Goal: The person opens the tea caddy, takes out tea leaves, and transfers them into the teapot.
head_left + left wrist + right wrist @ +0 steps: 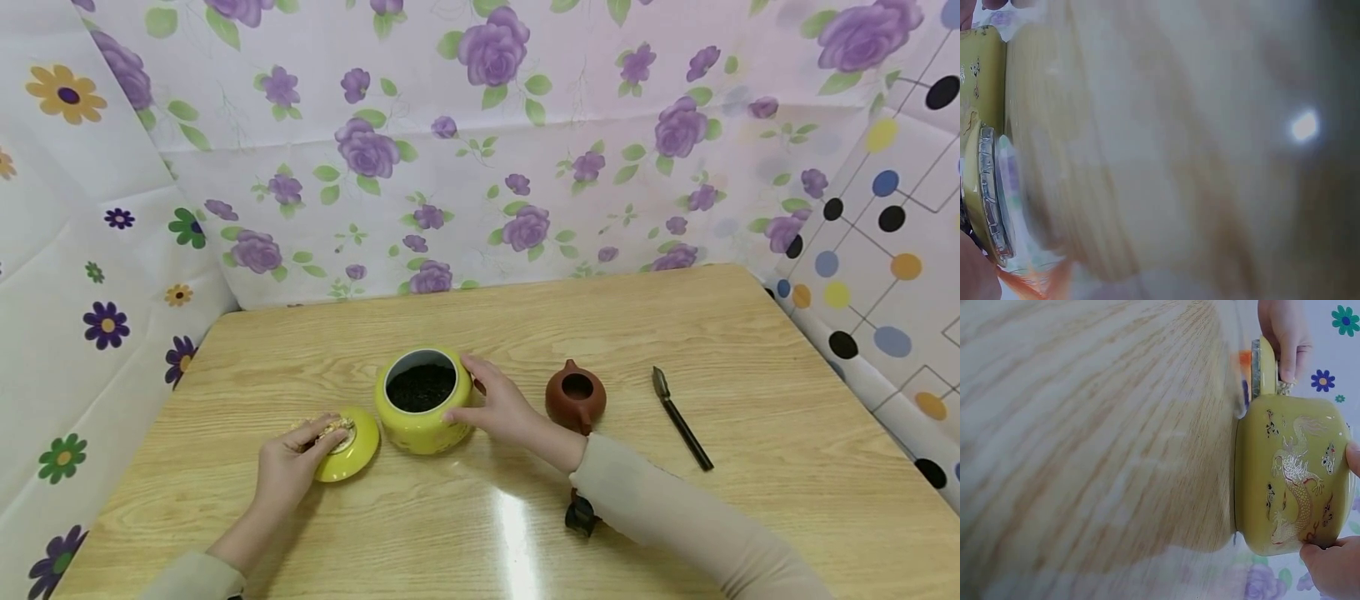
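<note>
A round yellow tea jar (pixel 422 437) stands uncovered on the table, dark loose contents (pixel 421 387) visible inside its white rim. My right hand (pixel 507 408) holds the jar's right side, thumb at the front and fingers behind; a golden dragon decorates the jar wall (pixel 1291 481) in the right wrist view. Just left of the jar, my left hand (pixel 288 467) pinches the gold knob of the yellow lid (pixel 362 450). The lid is close over the table with its knob up; its silvery underside rim (pixel 990 194) shows in the left wrist view.
Right of the jar sits a brown clay teapot (pixel 557 408) with an uncovered top. Further right lies a dark tea knife (pixel 686 433). A small black object (pixel 580 517) is partly hidden beside the right sleeve (pixel 660 508). Patterned cloth (pixel 450 167) walls the table's back and sides.
</note>
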Tool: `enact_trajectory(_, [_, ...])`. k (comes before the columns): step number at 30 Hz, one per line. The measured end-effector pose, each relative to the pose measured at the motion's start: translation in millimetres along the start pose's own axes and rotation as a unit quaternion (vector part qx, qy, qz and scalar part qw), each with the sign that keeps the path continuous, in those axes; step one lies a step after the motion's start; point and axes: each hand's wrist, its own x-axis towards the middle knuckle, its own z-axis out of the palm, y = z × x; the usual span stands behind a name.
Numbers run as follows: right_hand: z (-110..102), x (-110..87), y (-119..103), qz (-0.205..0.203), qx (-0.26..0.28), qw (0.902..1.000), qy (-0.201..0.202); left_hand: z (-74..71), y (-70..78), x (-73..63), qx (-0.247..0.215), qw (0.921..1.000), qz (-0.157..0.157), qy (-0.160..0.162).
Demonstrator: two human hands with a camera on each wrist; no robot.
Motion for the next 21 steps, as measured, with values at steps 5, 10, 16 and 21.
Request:
enact_trajectory(5, [0.6,0.5,0.5,0.0,-0.002,1.0,-0.001,1.6,-1.2,-4.1,-0.003,1.0,-0.003,0.0])
enact_trajectory(10, [0.8,0.3,0.4,-0.001,-0.004,1.0,-0.004,3.1,-3.8,-6.2,-0.012,0.9999,0.001,0.005])
enact_trajectory(16, [0.1,0.3,1.3,-0.002,-0.003,1.0,-0.004,1.2,-4.8,-5.6,-0.028,0.9995,-0.009,-0.014])
enact_trajectory(21, [-1.9,1.7,2.2,-0.004,-0.011,0.9999,-0.007,-0.7,-3.5,-3.5,-0.026,0.999,-0.022,-0.028])
